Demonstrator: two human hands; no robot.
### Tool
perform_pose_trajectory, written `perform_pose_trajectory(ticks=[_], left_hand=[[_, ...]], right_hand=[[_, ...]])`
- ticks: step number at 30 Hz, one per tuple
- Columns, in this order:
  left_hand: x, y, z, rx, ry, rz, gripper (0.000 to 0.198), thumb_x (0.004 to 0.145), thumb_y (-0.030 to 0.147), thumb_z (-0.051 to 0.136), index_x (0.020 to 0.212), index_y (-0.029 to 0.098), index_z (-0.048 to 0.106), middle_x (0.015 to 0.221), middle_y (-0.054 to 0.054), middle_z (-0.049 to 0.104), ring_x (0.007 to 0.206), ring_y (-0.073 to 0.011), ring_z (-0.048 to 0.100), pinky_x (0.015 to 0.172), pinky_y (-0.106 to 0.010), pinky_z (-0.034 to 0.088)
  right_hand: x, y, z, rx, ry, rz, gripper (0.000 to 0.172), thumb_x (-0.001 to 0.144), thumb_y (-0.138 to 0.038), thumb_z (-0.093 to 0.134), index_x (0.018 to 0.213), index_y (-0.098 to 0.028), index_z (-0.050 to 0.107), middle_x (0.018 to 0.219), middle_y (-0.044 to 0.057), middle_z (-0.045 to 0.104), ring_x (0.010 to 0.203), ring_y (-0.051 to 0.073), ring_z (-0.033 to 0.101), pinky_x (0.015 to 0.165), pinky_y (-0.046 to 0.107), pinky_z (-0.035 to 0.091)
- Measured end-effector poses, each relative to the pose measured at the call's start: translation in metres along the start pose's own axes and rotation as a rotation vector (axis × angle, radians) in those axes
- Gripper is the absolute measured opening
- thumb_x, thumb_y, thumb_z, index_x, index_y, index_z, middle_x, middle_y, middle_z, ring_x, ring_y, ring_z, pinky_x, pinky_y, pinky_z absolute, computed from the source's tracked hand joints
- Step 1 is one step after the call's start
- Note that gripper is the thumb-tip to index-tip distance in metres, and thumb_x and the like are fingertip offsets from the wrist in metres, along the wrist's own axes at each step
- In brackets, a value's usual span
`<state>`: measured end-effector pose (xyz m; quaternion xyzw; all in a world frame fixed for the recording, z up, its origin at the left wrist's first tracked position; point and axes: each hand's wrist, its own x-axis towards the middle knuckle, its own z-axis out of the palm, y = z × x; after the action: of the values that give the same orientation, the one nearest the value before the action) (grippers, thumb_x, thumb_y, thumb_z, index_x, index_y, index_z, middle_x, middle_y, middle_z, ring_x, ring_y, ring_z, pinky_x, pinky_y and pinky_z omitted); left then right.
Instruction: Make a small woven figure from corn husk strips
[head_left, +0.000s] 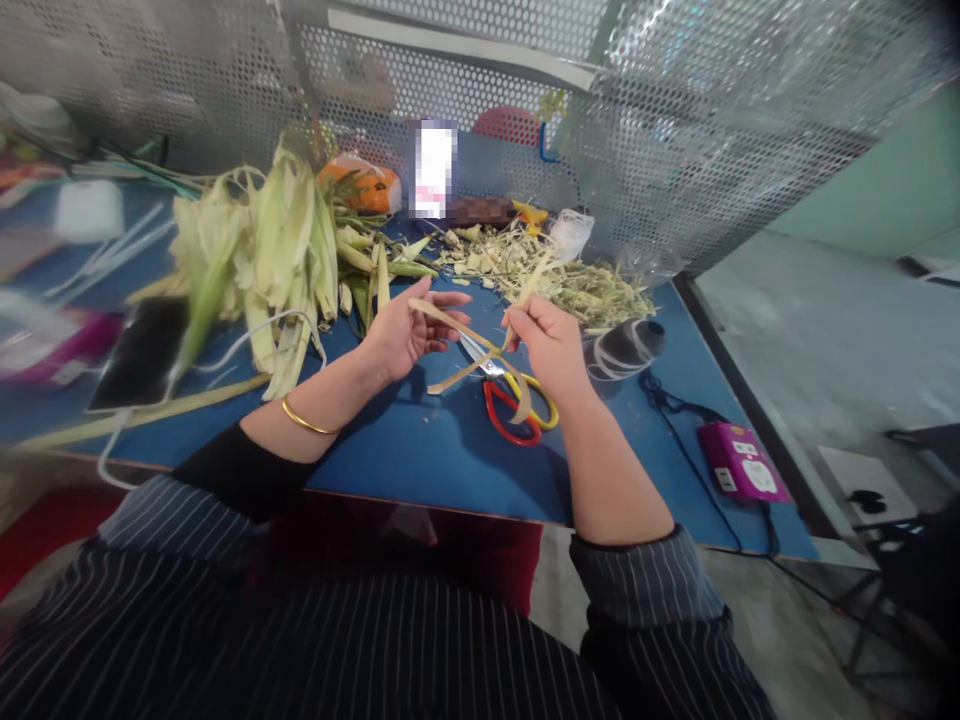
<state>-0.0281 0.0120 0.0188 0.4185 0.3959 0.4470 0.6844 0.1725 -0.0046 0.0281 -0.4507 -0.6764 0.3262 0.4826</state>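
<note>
My right hand (549,345) pinches pale corn husk strips (480,343) between thumb and fingers; their ends hang and curl below. My left hand (412,325) is open with its palm turned inward, and one strip bends back beside its fingers. Whether that strip touches the palm I cannot tell. Beneath the hands lie scissors (493,370) with one red and one yellow handle, their blades partly hidden by the strips. Left of my left hand rises a big bundle of corn husks (289,235).
Behind the hands is a heap of shredded husk scraps (502,255). A dark cone wound with pale cord (626,348) lies to the right, near a purple power socket box (742,462). On the left are a dark phone-like device (142,352) and a white cable. Perforated metal mesh (465,75) closes the back.
</note>
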Motion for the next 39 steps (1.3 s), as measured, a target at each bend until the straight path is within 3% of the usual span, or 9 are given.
perform_pose_trajectory(ticks=[2,5,10,16,19,24,33,36,39], left_hand=[[-0.004,0.006,-0.002,0.129,-0.174,-0.046,0.043,0.082,0.049,0.055,0.088,0.011,0.074,0.079,-0.011,0.072,0.059,-0.0153,0.064,0.05,-0.025,0.045],[-0.01,0.01,0.0,0.34,-0.361,-0.036,0.035,0.072,0.04,0.07,0.092,0.011,0.073,0.08,-0.012,0.072,0.062,-0.0167,0.065,0.054,-0.025,0.047],[-0.014,-0.004,0.01,0.422,-0.352,0.063,0.037,0.068,0.024,0.07,0.105,0.018,0.068,0.076,-0.007,0.072,0.059,-0.0146,0.065,0.056,-0.025,0.047],[-0.016,-0.014,0.018,0.51,-0.433,0.067,0.019,0.075,0.03,0.062,0.086,0.017,0.072,0.075,-0.008,0.071,0.054,-0.0122,0.06,0.049,-0.024,0.04],[-0.02,-0.016,0.024,0.503,-0.384,0.042,0.023,0.078,0.037,0.063,0.077,0.016,0.07,0.064,-0.005,0.066,0.047,-0.0097,0.054,0.046,-0.023,0.036],[-0.023,-0.02,0.029,0.567,-0.265,0.044,0.025,0.08,0.031,0.06,0.063,0.014,0.065,0.052,-0.001,0.056,0.043,-0.0061,0.045,0.048,-0.022,0.036],[-0.023,-0.021,0.025,0.613,-0.105,0.025,0.028,0.078,0.037,0.06,0.062,0.016,0.069,0.05,-0.004,0.061,0.036,-0.0075,0.044,0.042,-0.025,0.031],[-0.018,-0.022,0.023,0.5,-0.041,-0.026,0.029,0.079,0.04,0.059,0.071,0.015,0.073,0.051,-0.005,0.063,0.034,-0.0067,0.041,0.039,-0.024,0.026],[-0.01,-0.019,0.018,0.279,0.028,-0.132,0.026,0.079,0.037,0.061,0.07,0.015,0.07,0.06,-0.008,0.067,0.037,-0.0077,0.047,0.037,-0.023,0.022]], right_hand=[[-0.001,-0.003,0.0,-0.023,-0.022,-0.006,0.024,0.088,-0.037,0.054,0.07,-0.022,0.059,0.053,-0.004,0.052,0.051,0.012,0.051,0.059,0.028,0.042],[-0.002,-0.005,0.0,-0.055,-0.027,-0.005,0.023,0.088,-0.036,0.053,0.071,-0.021,0.06,0.054,-0.003,0.053,0.052,0.012,0.051,0.06,0.028,0.041],[-0.007,-0.006,0.007,-0.112,-0.092,0.028,0.022,0.087,-0.034,0.053,0.07,-0.021,0.058,0.055,-0.003,0.053,0.052,0.012,0.048,0.056,0.027,0.039],[-0.012,-0.009,0.017,-0.148,-0.024,-0.015,0.016,0.086,-0.029,0.054,0.072,-0.021,0.053,0.058,-0.004,0.05,0.052,0.01,0.045,0.054,0.026,0.036],[-0.012,-0.008,0.018,-0.165,-0.038,-0.056,0.014,0.086,-0.027,0.054,0.074,-0.021,0.053,0.062,-0.003,0.051,0.055,0.01,0.045,0.057,0.026,0.037],[-0.012,-0.005,0.02,-0.207,-0.061,-0.154,0.013,0.084,-0.024,0.056,0.072,-0.02,0.053,0.064,-0.004,0.05,0.059,0.01,0.045,0.061,0.026,0.038],[-0.014,-0.006,0.02,-0.16,0.095,-0.137,0.005,0.086,-0.023,0.053,0.082,-0.021,0.054,0.065,-0.004,0.052,0.058,0.01,0.049,0.06,0.027,0.041],[-0.017,-0.007,0.02,-0.243,0.104,-0.224,0.005,0.086,-0.024,0.054,0.082,-0.021,0.055,0.07,-0.002,0.057,0.062,0.011,0.055,0.063,0.028,0.044],[-0.021,-0.006,0.023,-0.434,0.085,-0.424,0.006,0.086,-0.022,0.054,0.081,-0.021,0.056,0.074,0.001,0.062,0.068,0.014,0.058,0.067,0.029,0.044]])
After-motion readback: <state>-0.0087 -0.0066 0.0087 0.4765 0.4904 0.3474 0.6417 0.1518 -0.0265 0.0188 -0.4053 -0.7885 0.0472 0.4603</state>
